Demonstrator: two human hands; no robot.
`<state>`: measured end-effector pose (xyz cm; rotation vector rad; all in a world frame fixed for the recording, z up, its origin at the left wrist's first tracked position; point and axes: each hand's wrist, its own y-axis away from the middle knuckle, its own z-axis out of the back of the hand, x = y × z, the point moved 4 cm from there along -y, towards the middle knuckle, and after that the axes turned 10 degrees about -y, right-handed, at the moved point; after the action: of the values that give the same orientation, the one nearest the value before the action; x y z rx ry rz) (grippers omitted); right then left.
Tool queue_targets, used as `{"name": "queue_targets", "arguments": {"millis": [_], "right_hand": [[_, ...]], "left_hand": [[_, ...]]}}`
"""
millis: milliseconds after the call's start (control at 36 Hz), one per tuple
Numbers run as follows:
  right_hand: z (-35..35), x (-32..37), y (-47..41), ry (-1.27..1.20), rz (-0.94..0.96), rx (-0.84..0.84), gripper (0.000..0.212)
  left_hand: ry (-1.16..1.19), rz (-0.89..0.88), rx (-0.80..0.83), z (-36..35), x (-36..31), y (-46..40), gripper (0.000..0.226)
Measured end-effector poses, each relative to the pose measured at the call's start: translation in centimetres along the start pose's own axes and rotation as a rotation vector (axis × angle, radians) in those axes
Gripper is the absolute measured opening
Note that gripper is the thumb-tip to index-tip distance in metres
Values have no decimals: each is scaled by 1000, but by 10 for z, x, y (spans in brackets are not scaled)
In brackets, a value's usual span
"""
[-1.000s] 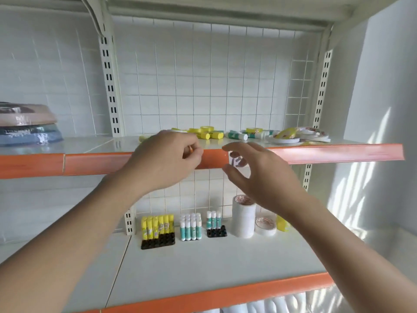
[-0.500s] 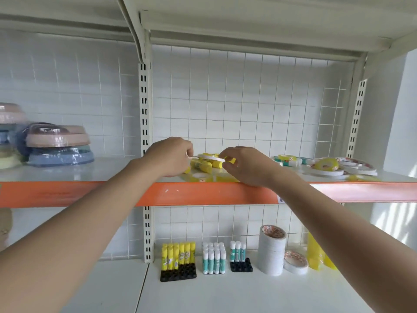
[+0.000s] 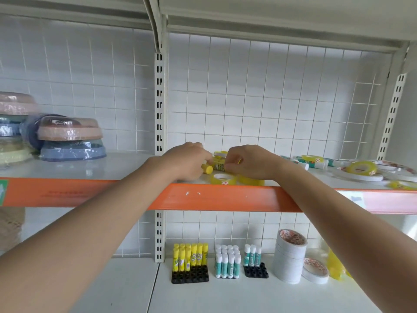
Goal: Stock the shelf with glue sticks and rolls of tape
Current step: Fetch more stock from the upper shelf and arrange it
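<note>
— Where are your hands?

— Both are up on the upper shelf [image 3: 126, 162], over its orange front edge [image 3: 225, 197]. My left hand [image 3: 187, 161] is curled around a yellow glue stick [image 3: 207, 169]; its capped end pokes out from under my fingers, pointing right. My right hand [image 3: 250, 162] has its fingertips bent onto a second glue stick [image 3: 218, 166] that lies on its side between the two hands.

— Is the right one actually gripping it?

— The fingers pinch it from the right; how firmly, I cannot tell.

— What else lies near?

— A yellow roll of tape [image 3: 223, 179] sits flat just in front of my hands, near the edge, with another roll [image 3: 252, 181] touching it under my right wrist. More rolls [image 3: 361, 169] and green-and-white glue sticks [image 3: 316, 163] are scattered further right.

— And below?

— On the lower shelf [image 3: 248, 294]: yellow sticks [image 3: 190, 258] upright in a black holder [image 3: 190, 276], green-and-white sticks [image 3: 227, 262] beside them, three more [image 3: 252, 256] in a smaller holder [image 3: 256, 272], then a tall stack of white tape [image 3: 290, 258] and a single roll [image 3: 315, 271].

— To the left?

— Wrapped bowls [image 3: 70, 138], stacked.
</note>
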<state>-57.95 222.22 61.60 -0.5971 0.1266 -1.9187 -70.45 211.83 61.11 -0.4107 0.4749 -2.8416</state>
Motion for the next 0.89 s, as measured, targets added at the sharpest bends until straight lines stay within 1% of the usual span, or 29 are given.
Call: {"name": "queue_targets", "arguments": {"millis": [28,111,194,250,361,417,500,611,722,806,889], "right_hand": [[0,-1,-1,5,-2,-9,7],[0,-7,-2,-3,-43,-30,17],[5,-9,-2,-6,-61,-83,21],[11,-5,0,-10,-36,-167,19],[26,4,11,-69,85,-444,18],[32,10,24,-110,159,-554,15],[35,23,49,-192,263,-656,12],[33,34,83,-267,348,-718,14],[24,35,115,-359,369,-736,15],[14,33,135,-424,393,-726,14],[2,30,153,-492,413,-712,19]], "left_hand": [[5,-8,3,0,0,-2,33],[-26,-27,15,2,0,-4,23],[-70,-18,-27,8,0,-3,20],[-78,15,-104,16,0,-1,19],[-18,69,-283,35,1,10,25],[60,82,-372,46,0,19,23],[234,70,-525,60,-7,39,20],[365,43,-639,62,-22,67,16],[496,59,-707,57,-39,95,14],[559,54,-726,52,-54,115,12],[632,46,-724,43,-69,133,12]]}}
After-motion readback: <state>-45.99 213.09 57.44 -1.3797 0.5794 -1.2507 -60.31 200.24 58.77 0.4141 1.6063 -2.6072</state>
